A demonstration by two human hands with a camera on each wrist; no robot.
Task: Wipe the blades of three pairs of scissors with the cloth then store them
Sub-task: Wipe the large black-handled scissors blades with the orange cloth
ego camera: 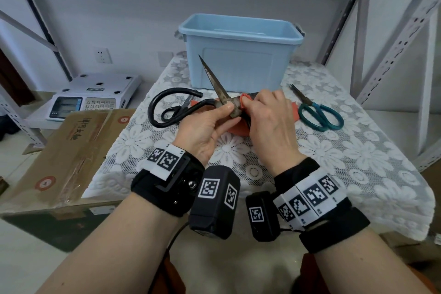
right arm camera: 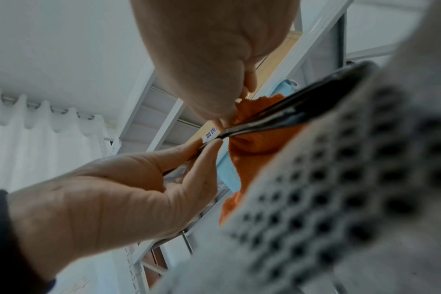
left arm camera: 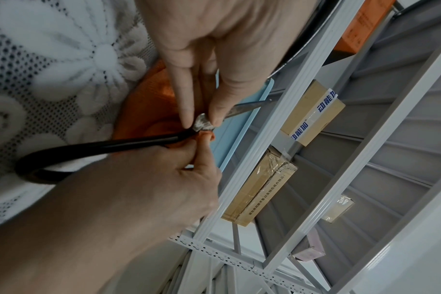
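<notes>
While the left hand (ego camera: 205, 126) pinches the large black-handled scissors (ego camera: 214, 100) at the pivot, thumb on top and fingers beneath, the right hand (ego camera: 267, 117) closes its grip on the orange cloth (ego camera: 244, 100), bunched around the base of the second blade just beside that pivot. These scissors are held slightly above the lace-covered counter (ego camera: 358, 155), spread open: one rusty blade (ego camera: 213, 81) points up and away toward the blue storage bin (ego camera: 238, 55), while the other runs rightward under the right hand, and how far it reaches I cannot tell. That covered blade's long axis appears to lead away from the left hand, so the coming wipe likely calls for the cloth to slide outward from pivot to tip, the left hand steadying.

Green-handled scissors (ego camera: 319, 114) lie on the counter to the right, nearer the right hand, tips aimed at the bin. Small black scissors (ego camera: 177, 110) lie to the left, partly behind the big handle loops. The bin stands at the far edge of the counter, beyond both hands. By my judgement no pair has been stored yet.
</notes>
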